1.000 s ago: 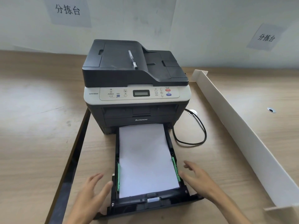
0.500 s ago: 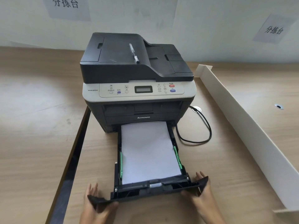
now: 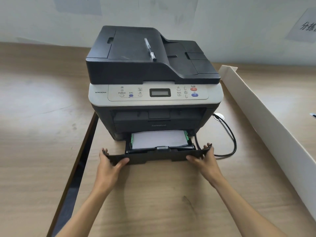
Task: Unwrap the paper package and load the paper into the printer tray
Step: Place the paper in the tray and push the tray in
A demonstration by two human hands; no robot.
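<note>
A pale wood-grain table [image 3: 42,151] is seen set against a white wall [image 3: 222,23], on which two paper signs with printed characters are cut off by the frame's top and right edges. A dark strip [image 3: 77,159] runs along the seam between table sections, and a long white cardboard divider [image 3: 273,130] stands on edge at the right. The printer [image 3: 153,74], boxy in matte black plastic with a light grey control panel, is placed at centre, a pen [image 3: 150,49] lying on its lid and a black cable [image 3: 229,134] looping from its right side. The paper tray [image 3: 157,155] is shown mostly inside the machine, with only a short band of the white paper stack [image 3: 159,138] exposed between green guides. The tray's front panel is gripped at its left end by the left hand [image 3: 109,161] and at its right end by the right hand [image 3: 204,158], fingers curled over the edge. The small button labels cannot be read.
</note>
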